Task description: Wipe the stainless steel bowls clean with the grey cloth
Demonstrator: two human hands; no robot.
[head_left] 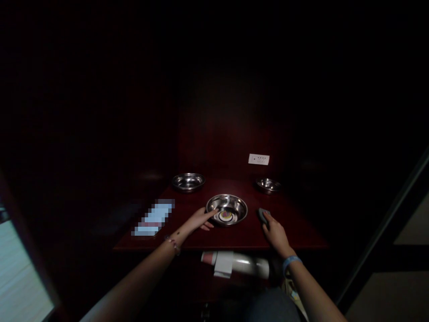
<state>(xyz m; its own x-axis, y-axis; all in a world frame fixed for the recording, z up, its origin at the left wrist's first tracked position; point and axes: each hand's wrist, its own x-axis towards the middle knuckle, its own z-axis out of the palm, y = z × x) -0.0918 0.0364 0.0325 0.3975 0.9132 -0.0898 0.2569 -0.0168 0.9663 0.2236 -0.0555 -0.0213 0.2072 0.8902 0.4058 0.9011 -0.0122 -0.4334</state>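
Note:
A shiny metal bowl [238, 209] with a round coloured sticker or print at its bottom stands in the middle of the dark red shelf [214, 237]. My left hand [200, 219] grips its left rim, thumb over the inside and fingers along the outside. To the right of the bowl, my right hand [276, 233] is closed on a small flat grey object [262, 215] resting on the shelf. Its kind is hard to make out, as my fingers cover part of it.
A wider metal bowl [188, 183] stands at the back left, a smaller one [268, 185] at the back right. A blurred-out rectangle [154, 219] lies at left. Below are a white roll or tube [250, 264] and pinkish cups [208, 258]. A white socket [258, 159] is on the back wall.

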